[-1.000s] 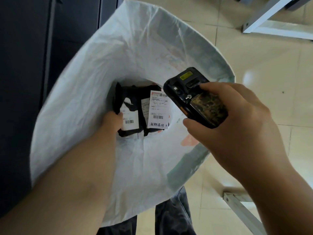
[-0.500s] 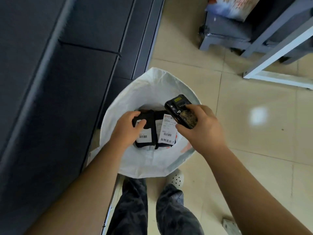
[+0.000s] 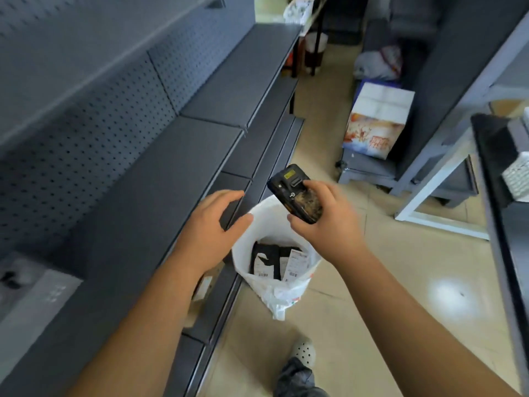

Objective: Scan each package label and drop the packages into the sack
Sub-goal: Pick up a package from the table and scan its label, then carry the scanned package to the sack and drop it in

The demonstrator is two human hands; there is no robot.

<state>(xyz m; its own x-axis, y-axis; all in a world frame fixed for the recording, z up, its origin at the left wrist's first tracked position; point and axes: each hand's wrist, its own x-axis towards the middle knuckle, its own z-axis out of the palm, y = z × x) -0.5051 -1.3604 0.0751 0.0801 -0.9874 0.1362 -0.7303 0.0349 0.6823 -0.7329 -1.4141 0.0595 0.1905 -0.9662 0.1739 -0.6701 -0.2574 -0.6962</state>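
Observation:
A white sack (image 3: 243, 247) stands open on the tiled floor beside the dark shelving. At its bottom lie black packages (image 3: 272, 260) with white barcode labels facing up. My right hand (image 3: 323, 222) grips a black handheld scanner (image 3: 294, 193) above the sack's far rim. My left hand (image 3: 211, 222) hovers empty above the sack's left edge, fingers spread and relaxed, close to the shelf's front edge.
Dark grey shelves (image 3: 160, 173) with a pegboard back run along the left. A printed carton (image 3: 378, 121) sits on a low grey dolly ahead on the right. A white-framed table (image 3: 435, 190) and a dark counter (image 3: 498, 196) stand to the right. My shoe (image 3: 303, 351) is below.
My left hand let go of the black package, which now lies in the sack, and rose out. My head lifted, so both hands and the scanner are higher above the sack.

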